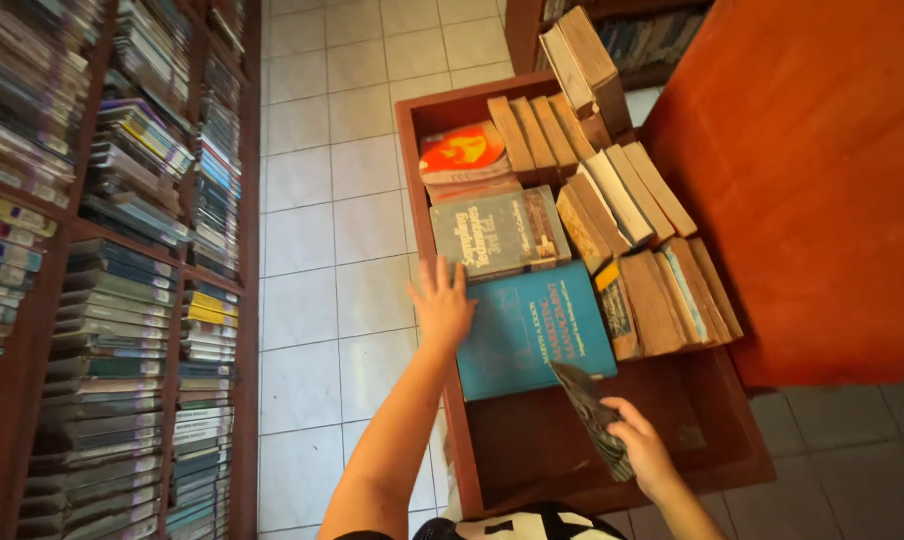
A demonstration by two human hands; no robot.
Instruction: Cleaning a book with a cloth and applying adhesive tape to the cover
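Observation:
My left hand (440, 304) lies flat with fingers spread on the left edge of a blue book (534, 330) that rests face up in a low wooden shelf box (422, 110). My right hand (640, 440) grips a dark patterned cloth (590, 408), its top end touching the lower right corner of the blue book. Behind the blue book lie a grey-green book (500, 232) and an orange book (462, 152). A row of worn brown books (632, 250) leans along the right side of the box.
Tall wooden shelves (92, 300) packed with stacked books fill the left side. White floor tiles (317, 250) run between those shelves and the box. A large orange-red wooden panel (822, 180) rises at the right. The box's near end shows bare wood (532, 440).

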